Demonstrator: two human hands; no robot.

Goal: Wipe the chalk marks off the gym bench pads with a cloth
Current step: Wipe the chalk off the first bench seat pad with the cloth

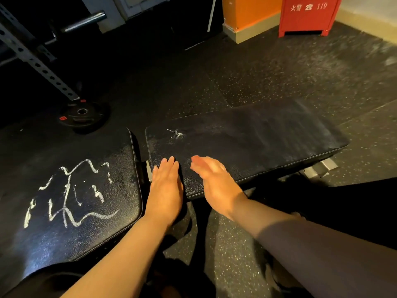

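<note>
The person's left hand (166, 183) lay flat, fingers straight and together, at the near left corner of the right-hand bench pad (257, 136), holding nothing; it probably rested there to steady the body leaning over the bench. The right hand (214, 181) hovered just beside it over the pad's near edge. It was blurred by motion, yet its fingers looked extended and no fabric showed in or under it, so it read as released rather than grasping. No cloth could be seen anywhere in view, which suggested the hands were dusting or feeling the surface bare. The right-hand pad carried a pale, smeared haze across most of its top and one small scratchy chalk mark (175, 134) near its far left corner, a little beyond the fingertips. The left-hand bench pad (75, 190), set apart from the other by a narrow gap, bore bold white chalk scrawls (71, 196) across its middle, seemingly untouched, so most of the wiping appeared to remain there. A weight plate (82, 117) lay on the speckled rubber floor (236, 82) beyond the left pad, below a perforated rack upright (36, 61), and a red fire cabinet (307, 16) stood at the far right.
</note>
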